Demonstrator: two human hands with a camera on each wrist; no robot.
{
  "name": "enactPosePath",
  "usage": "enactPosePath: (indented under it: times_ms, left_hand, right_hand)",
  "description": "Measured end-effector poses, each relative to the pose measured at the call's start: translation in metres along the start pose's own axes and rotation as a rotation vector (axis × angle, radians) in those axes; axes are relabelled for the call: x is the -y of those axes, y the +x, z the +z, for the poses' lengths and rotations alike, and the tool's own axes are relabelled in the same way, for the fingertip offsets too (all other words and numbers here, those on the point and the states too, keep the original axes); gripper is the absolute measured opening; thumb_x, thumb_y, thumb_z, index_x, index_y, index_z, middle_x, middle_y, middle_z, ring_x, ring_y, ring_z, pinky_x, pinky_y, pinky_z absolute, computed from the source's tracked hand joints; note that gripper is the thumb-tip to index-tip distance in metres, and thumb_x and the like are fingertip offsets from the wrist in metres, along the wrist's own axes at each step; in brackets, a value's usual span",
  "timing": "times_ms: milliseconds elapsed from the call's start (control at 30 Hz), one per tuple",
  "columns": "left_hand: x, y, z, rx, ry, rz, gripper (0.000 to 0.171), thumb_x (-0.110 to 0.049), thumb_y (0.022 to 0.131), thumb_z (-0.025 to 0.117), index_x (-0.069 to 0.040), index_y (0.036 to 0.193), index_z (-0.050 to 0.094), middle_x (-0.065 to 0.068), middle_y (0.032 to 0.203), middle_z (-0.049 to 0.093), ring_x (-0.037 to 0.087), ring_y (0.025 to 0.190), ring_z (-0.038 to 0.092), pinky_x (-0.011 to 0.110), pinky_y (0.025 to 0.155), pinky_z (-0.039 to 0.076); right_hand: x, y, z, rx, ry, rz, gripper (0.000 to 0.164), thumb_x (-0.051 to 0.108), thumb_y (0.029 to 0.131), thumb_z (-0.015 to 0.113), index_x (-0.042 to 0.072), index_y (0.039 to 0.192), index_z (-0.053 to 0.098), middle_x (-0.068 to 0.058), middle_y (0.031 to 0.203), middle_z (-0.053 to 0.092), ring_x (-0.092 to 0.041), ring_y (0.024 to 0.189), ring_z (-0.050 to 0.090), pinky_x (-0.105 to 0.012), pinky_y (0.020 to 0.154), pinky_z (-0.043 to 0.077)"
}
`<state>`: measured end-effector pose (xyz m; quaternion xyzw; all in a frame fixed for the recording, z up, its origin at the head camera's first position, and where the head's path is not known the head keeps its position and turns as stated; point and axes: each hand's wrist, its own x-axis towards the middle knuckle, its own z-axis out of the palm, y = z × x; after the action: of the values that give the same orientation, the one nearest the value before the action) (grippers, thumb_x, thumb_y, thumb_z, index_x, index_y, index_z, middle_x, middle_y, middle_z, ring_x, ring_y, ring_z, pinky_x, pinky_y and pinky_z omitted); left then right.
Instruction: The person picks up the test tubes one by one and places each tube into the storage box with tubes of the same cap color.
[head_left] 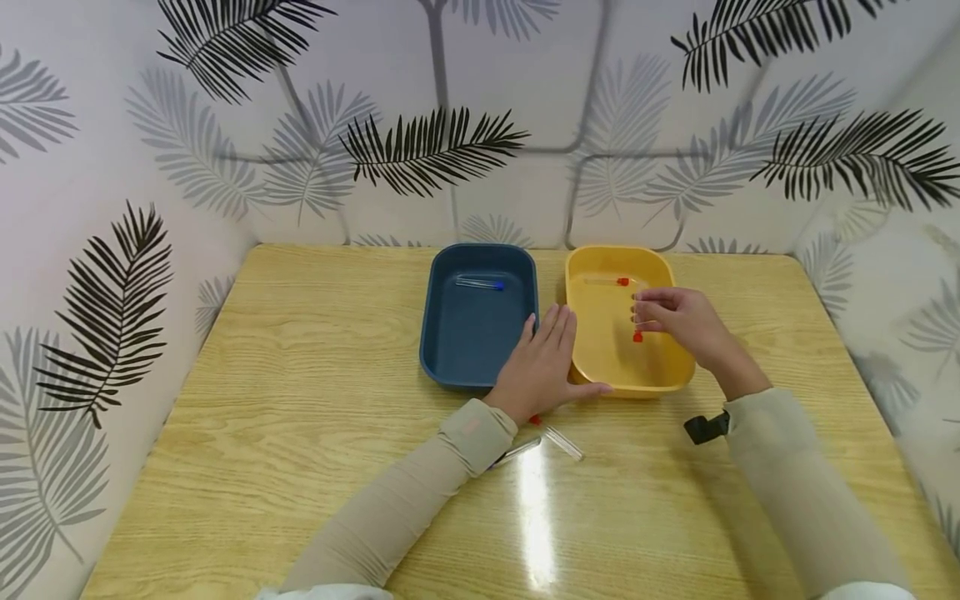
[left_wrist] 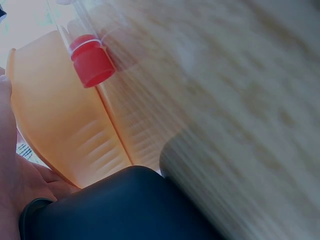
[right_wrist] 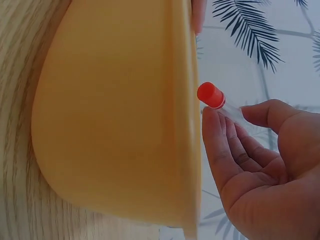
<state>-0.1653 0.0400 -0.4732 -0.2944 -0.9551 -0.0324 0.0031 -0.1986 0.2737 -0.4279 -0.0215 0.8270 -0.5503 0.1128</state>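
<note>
My right hand [head_left: 686, 325] pinches a clear test tube with a red cap [right_wrist: 210, 95] between thumb and fingers, over the yellow tray [head_left: 600, 337]. In the head view the cap points toward me. Another red-capped tube [head_left: 607, 282] lies at the far end inside that tray. My left hand [head_left: 542, 365] rests with straight fingers across the adjoining rims of the yellow tray and the dark blue tray [head_left: 468, 346]. Inside the blue tray lies a blue-capped tube [head_left: 480, 284].
On the wooden table [head_left: 300, 350], just nearer than my left hand, lie a red-capped tube [head_left: 564, 443] and a second tube [head_left: 522, 449], its end partly hidden by my left sleeve. A leaf-patterned wall [head_left: 510, 204] stands behind the trays.
</note>
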Motion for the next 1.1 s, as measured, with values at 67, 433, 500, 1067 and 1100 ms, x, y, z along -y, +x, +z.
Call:
enactPosePath:
  times_ms: [67,433,500,1067,1100]
  left_hand:
    - [0.000,0.000,0.001,-0.001,0.004,0.001,0.117,-0.088,0.070,0.012,-0.003,0.149,0.006,0.010,0.154,0.008,0.022,0.141,-0.002,0.044,0.112,0.004]
    - [-0.001,-0.001,0.003,-0.003,0.022,0.004,0.116,-0.088,0.070,0.012,-0.002,0.149,0.010,0.011,0.154,0.009,0.023,0.141,0.002,0.045,0.112,0.007]
    - [-0.001,-0.001,0.004,-0.002,0.021,0.001,0.116,-0.088,0.070,0.011,-0.003,0.149,0.010,0.010,0.154,0.010,0.023,0.141,0.001,0.045,0.112,0.006]
    - [0.000,0.000,0.004,-0.029,0.057,0.006,0.117,-0.088,0.069,0.007,-0.003,0.149,0.013,0.010,0.154,0.012,0.023,0.141,0.001,0.045,0.112,0.007]
    - [0.000,0.000,0.004,-0.028,0.058,0.006,0.117,-0.088,0.069,0.007,-0.003,0.149,0.013,0.010,0.154,0.011,0.023,0.141,0.001,0.045,0.112,0.007]
  right_hand:
    - [-0.002,0.006,0.002,0.005,0.006,0.021,0.046,0.024,0.096,0.053,-0.013,0.123,0.049,-0.026,0.114,0.058,-0.022,0.087,0.067,-0.031,0.080,0.051]
    - [-0.018,0.033,0.013,0.026,0.028,0.087,0.040,0.015,0.098,0.049,-0.016,0.123,0.047,-0.033,0.117,0.053,-0.016,0.083,0.067,-0.031,0.079,0.051]
    - [-0.019,0.035,0.015,0.035,0.028,0.103,0.040,0.015,0.098,0.049,-0.016,0.123,0.047,-0.033,0.117,0.052,-0.018,0.085,0.067,-0.033,0.080,0.051]
    - [-0.035,0.051,0.028,0.074,0.035,0.251,0.041,0.018,0.098,0.049,-0.011,0.127,0.049,-0.020,0.108,0.059,-0.012,0.078,0.063,-0.028,0.077,0.052]
    - [-0.035,0.051,0.027,0.077,0.033,0.253,0.041,0.018,0.098,0.049,-0.011,0.127,0.048,-0.020,0.108,0.059,-0.012,0.078,0.063,-0.028,0.078,0.052]
